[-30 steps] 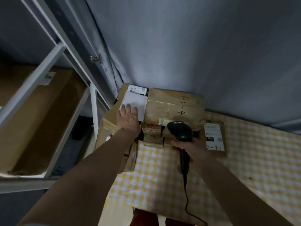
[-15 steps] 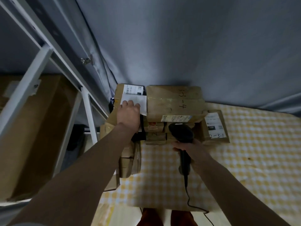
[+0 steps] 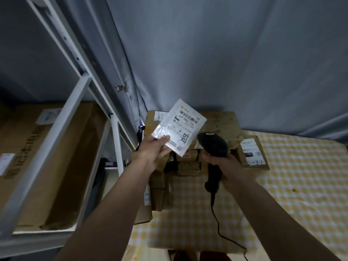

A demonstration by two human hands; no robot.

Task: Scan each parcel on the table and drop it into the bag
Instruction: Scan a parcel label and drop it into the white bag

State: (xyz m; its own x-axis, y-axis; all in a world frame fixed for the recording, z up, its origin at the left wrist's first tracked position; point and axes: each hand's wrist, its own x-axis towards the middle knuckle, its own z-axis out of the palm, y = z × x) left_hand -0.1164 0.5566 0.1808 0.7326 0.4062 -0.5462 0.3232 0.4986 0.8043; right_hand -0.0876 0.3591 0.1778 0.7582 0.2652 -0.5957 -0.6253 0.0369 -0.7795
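Where it lay flat on the brown boxes (image 3: pixel 222 125) a second ago, the white parcel (image 3: pixel 180 127) is now lifted above them, label up, pinched by the left hand (image 3: pixel 156 149). Beside it, the right hand (image 3: pixel 224 162) still grips the black scanner (image 3: pixel 212 146).

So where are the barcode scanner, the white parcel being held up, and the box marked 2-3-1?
barcode scanner (image 3: pixel 212 144), head view, on its black head.
white parcel (image 3: pixel 183 129), head view, on its printed label.
box marked 2-3-1 (image 3: pixel 253 153), head view, on its white label.
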